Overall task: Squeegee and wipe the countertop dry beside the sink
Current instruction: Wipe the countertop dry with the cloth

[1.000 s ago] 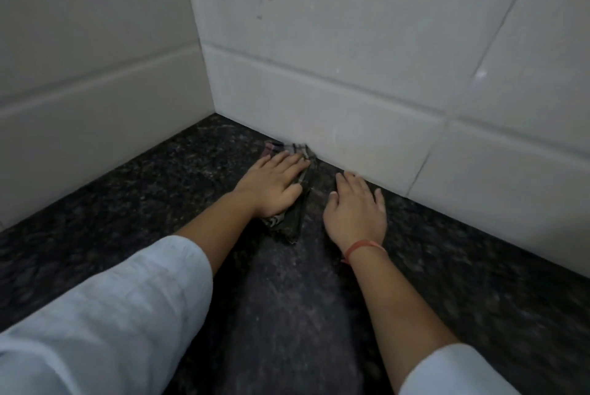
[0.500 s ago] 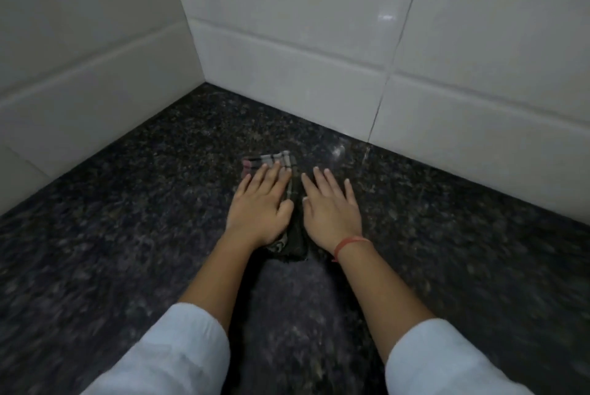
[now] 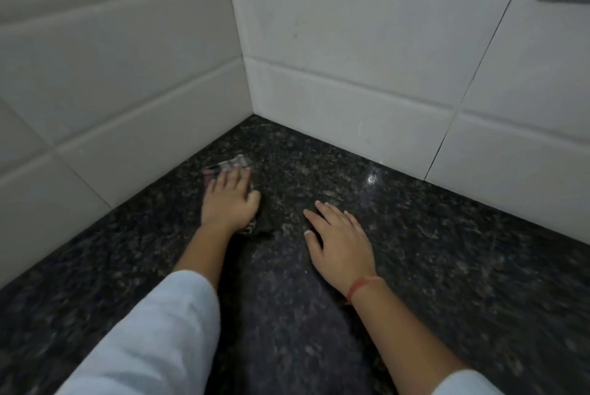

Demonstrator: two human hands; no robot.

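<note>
No legible text or labels.

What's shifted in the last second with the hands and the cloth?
The left hand slid the cloth off the foot of the back wall and then toward the left wall; the right hand, close beside it half a second ago, now lies apart to the right. Unchanged: left hand flat on the cloth, right hand flat on bare countertop.
</note>
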